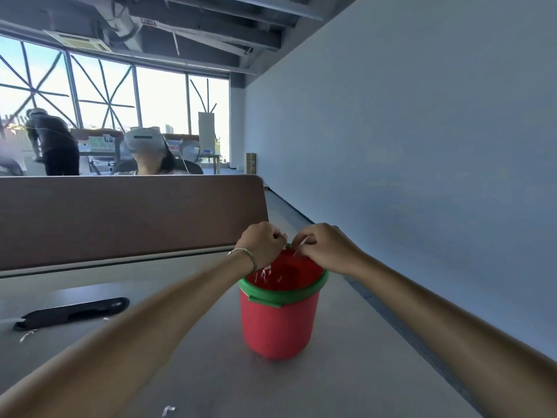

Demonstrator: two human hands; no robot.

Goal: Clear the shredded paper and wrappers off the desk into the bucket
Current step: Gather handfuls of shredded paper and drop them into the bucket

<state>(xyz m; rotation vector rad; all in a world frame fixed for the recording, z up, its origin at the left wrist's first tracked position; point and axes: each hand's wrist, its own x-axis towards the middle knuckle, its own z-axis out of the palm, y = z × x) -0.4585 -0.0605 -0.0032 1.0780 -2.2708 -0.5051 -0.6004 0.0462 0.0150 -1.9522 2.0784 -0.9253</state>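
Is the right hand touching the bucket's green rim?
Cannot tell. In the head view the right hand sits over the far side of the bucket's green rim, hiding that stretch, so neither contact nor gap shows.

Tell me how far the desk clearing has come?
Done: white shreds lie inside the red bucket with a green rim. In hand: left hand and right hand drop paper over it. Left: scraps beside the black flat object, another near edge.

Both bare forearms reach far forward and converge. The left hand [262,245] is curled, knuckles up, a thin bracelet at its wrist. The right hand [324,247] sits just beside it, fingers [301,241] bent inward, pinching toward the left hand's fingertips.
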